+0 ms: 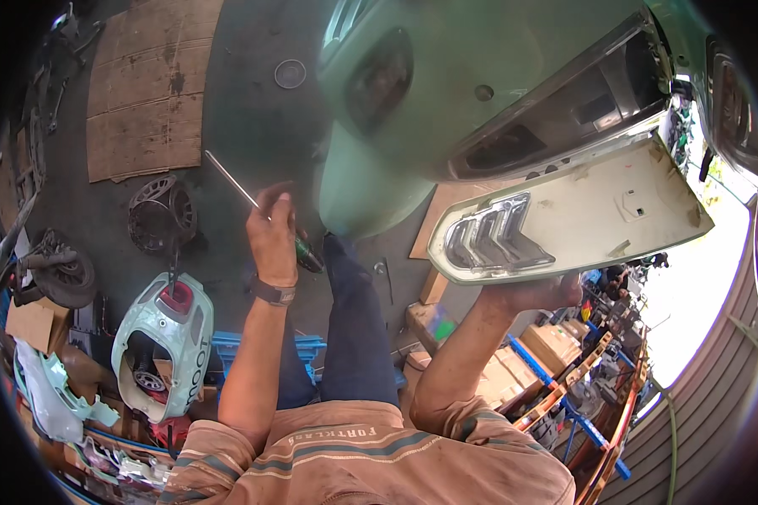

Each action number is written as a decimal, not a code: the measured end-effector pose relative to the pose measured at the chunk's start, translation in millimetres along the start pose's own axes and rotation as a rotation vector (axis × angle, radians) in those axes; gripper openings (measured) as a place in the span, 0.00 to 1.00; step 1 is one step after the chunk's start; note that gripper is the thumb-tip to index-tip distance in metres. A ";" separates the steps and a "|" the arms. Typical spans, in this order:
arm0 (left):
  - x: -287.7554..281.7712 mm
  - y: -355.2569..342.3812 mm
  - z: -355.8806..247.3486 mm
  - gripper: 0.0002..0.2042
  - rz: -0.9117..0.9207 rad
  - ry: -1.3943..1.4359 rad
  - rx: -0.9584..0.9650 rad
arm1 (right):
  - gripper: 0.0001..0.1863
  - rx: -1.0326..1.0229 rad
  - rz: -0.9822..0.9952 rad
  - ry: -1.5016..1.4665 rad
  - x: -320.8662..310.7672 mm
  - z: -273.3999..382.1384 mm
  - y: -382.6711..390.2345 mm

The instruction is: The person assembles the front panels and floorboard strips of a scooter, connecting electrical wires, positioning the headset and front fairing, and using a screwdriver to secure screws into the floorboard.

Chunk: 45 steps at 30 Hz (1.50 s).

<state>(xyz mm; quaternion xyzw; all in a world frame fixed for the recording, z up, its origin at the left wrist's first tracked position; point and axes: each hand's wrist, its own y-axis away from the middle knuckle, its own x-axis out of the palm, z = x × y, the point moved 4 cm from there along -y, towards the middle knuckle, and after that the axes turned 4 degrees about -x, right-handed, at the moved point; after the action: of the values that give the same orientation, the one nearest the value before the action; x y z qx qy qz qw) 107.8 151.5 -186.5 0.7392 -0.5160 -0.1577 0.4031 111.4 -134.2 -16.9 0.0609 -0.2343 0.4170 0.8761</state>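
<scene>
My left hand (pixel 273 240) is closed around a screwdriver (pixel 231 179). Its bare metal shaft points up and to the left, and the dark green handle end shows below the palm. My right hand (pixel 532 296) grips the lower edge of a cream-coloured panel (pixel 602 198), which is tilted up; the fingers behind it are partly hidden. A clear, chevron-shaped lamp lens (pixel 497 234) is set in the panel's left end. Just beyond stands a large pale green vehicle body (pixel 446 84) with a long dark recessed strip (pixel 556 122) along its side. The panel is close to that strip.
A flattened cardboard sheet (pixel 153 84) and a round black part (pixel 162 220) lie on the floor at left. Nearer is a mint scooter shell (pixel 162 349). A blue plastic stool (pixel 312 349) shows by my legs. Boxes (pixel 501 379) and a rack (pixel 577 404) stand at right.
</scene>
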 end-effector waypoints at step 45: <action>162.5 18.6 -32.3 0.65 -0.095 -0.626 0.653 | 0.58 -0.674 -0.046 1.359 52.8 -69.6 -55.9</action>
<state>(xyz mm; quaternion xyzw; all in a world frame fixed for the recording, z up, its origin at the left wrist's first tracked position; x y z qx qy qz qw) 184.8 18.2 -122.4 0.7671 -0.6014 -0.2208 -0.0344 207.4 -112.1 -49.0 -0.4756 0.2437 0.2501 0.8074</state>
